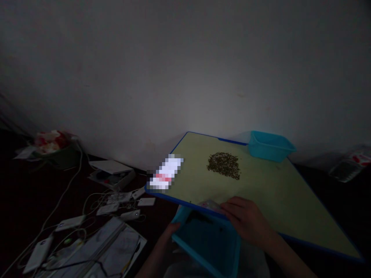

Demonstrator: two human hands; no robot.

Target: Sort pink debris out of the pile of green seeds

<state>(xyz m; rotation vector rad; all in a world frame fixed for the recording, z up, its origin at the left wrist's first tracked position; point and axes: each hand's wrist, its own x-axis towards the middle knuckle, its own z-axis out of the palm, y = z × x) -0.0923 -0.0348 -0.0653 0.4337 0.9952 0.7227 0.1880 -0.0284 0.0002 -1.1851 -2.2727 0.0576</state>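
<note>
Fingers of the left hand (pixel 167 234) hold the rim of a blue tub (pixel 210 245); those of the right hand (pixel 246 218) curl at a board's near edge, whether gripping anything I cannot tell. Brown grains (pixel 223 165) lie beyond the right fingers, another tub (pixel 271 150) farther right.

Along the back edge of a dark surface (pixel 26 197), by the grey wall (pixel 174 77), we see a green container (pixel 62 159) holding a crumpled red-and-white bag (pixel 51 141). In from that edge we find a white box (pixel 114 168), then small white devices (pixel 146 202) among tangled white cords (pixel 68 188). Nearest us lie pale sheets (pixel 118 243). Far off right, we make out a dim clear package (pixel 344 168).
</note>
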